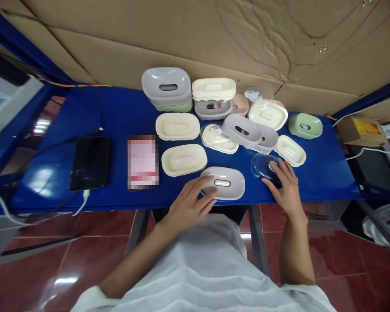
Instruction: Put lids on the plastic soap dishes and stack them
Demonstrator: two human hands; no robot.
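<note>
A grey oval soap dish (238, 184) with a central slot lies near the table's front edge, a cream piece showing through the slot. My left hand (193, 197) is over its left end, fingers apart and touching the rim. To the right, my right hand (286, 186) holds a clear oval lid (260, 167) by its right end, the thumb at the near edge and fingers on top. Whether the lid touches the table I cannot tell. Behind the dish lie two cream oval trays (184, 159), one farther back, and a cream tray under a clear labelled cover (219, 141).
Overlapping grey slotted trays (243, 130), stacked grey dishes (167, 84), cream lids (213, 88) and a green dish (307, 125) fill the back. A blurred-screen device (143, 162) and black phone-like device (89, 162) with cable lie left. Cardboard (149, 39) walls the rear.
</note>
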